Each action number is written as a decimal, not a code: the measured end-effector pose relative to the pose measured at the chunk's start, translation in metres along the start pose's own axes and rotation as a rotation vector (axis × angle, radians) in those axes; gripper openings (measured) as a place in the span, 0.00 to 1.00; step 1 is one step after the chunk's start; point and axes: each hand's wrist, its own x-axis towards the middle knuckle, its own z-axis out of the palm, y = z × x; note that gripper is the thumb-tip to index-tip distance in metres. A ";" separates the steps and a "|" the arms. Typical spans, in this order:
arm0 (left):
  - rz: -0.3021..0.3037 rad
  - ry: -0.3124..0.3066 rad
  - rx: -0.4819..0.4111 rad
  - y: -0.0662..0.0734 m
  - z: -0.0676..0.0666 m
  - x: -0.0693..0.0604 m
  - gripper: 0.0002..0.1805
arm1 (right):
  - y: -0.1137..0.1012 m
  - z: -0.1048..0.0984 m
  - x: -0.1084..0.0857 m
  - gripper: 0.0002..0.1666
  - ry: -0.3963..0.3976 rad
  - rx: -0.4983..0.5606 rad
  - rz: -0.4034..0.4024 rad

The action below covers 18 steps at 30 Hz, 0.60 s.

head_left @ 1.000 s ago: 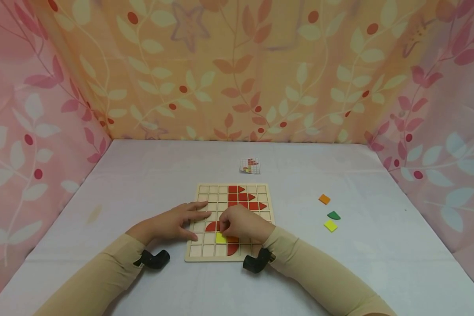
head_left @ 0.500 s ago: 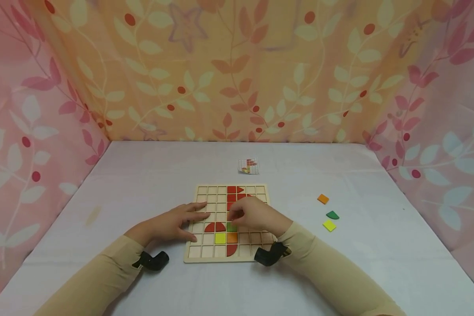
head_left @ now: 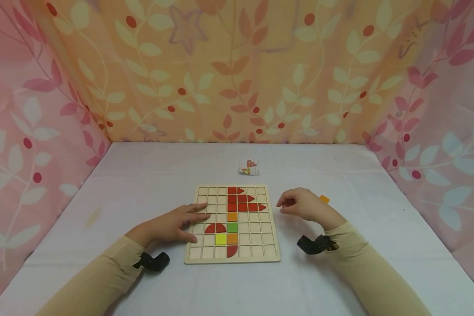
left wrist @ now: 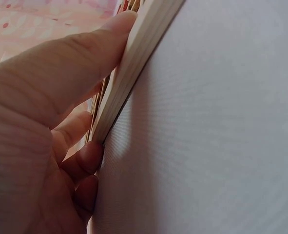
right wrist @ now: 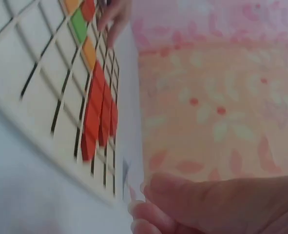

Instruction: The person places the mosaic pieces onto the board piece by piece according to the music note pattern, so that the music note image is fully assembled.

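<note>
A wooden grid board (head_left: 256,239) lies on the table with coloured tiles in its cells. My left hand (head_left: 171,224) rests on its left edge with fingers spread; in the left wrist view the thumb (left wrist: 112,36) touches the rim. Off the right edge my right hand (head_left: 310,205) hovers with loosely bent fingers, and nothing shows between them. In one column sit an orange square (head_left: 232,217), a green square (head_left: 232,227) and another orange square (head_left: 232,238). Beside the lower one is a yellow square (head_left: 220,239). Red tiles (head_left: 232,199) form rows at the top.
A loose orange square (head_left: 324,199) peeks out behind my right hand. Behind the board lies a small printed card (head_left: 248,167) with a grid picture. White cloth (head_left: 162,171) covers the table, with patterned curtains (head_left: 237,70) around it.
My right hand has left the board and moved right, uncovering the upper orange square and the green square. It now hides the loose green and yellow pieces. The left hand has stayed put.
</note>
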 end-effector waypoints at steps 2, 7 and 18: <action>0.004 0.001 0.001 0.001 0.000 0.000 0.39 | 0.013 -0.009 -0.007 0.06 0.017 0.005 0.035; 0.006 0.001 -0.001 0.003 -0.002 -0.001 0.39 | 0.043 -0.026 -0.026 0.07 0.046 0.029 0.108; 0.003 0.002 0.003 0.003 -0.001 0.000 0.39 | 0.095 -0.035 -0.060 0.09 0.036 0.132 0.215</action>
